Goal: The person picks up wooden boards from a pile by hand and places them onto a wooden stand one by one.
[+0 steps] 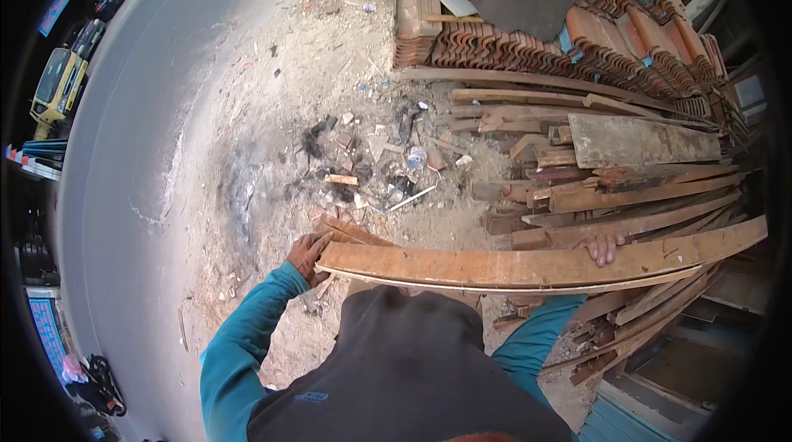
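Observation:
A long light-brown wooden plank (462, 267) lies crosswise in front of my body, its left end near the middle and its right end reaching far right. My left hand (310, 259) is closed on the left end. Of my right hand (605, 249) only the fingers show, curled over the far edge towards the right; its palm is hidden behind the wood. A thin pale strip runs along the plank's near edge. Just beyond the left end, a shorter brown board (353, 232) sticks out, partly covered by the plank.
Several old boards (610, 203) are piled at the right, with a flat grey panel (643, 141) on top. Stacked clay roof tiles (511, 50) stand behind them. Rubble (379, 149) litters the dirt ahead. A road (124, 194) with parked vehicles beyond runs along the left.

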Tool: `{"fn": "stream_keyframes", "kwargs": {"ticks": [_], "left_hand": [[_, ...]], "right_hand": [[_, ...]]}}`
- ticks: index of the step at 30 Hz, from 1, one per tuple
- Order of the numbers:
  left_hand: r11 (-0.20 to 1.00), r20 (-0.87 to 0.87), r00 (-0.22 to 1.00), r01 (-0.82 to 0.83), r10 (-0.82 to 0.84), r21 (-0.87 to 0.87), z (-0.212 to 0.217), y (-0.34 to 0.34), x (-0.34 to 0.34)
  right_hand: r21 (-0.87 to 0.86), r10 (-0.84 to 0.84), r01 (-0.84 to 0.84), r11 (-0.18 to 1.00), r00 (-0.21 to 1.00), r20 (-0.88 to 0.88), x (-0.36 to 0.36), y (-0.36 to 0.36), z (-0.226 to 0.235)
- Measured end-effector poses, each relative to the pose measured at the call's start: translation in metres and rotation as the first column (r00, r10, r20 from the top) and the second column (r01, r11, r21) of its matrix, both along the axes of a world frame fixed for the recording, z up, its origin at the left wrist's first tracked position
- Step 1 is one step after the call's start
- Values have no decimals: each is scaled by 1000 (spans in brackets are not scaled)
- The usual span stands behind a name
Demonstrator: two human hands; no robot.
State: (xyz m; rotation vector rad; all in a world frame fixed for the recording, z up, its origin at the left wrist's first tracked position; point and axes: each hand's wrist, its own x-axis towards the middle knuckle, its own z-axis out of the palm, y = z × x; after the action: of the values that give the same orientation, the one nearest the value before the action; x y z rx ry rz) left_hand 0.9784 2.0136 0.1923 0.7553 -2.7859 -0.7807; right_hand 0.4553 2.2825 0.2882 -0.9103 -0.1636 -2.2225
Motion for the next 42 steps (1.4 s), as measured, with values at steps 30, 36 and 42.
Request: {"fn": "stream_keyframes", "kwargs": {"ticks": [30,36,42], "left_hand": [[843,34,854,-517,519,149,-34,-512,89],[817,-2,828,-553,561,165,-67,-689,116],[799,1,839,-519,544,303,-53,-835,149]], "right_hand": [[198,249,-219,955,958,-144,87,-777,73],[243,153,-139,960,987,-41,104,-956,45],[413,149,-190,891,980,129,126,-1098,44]]}}
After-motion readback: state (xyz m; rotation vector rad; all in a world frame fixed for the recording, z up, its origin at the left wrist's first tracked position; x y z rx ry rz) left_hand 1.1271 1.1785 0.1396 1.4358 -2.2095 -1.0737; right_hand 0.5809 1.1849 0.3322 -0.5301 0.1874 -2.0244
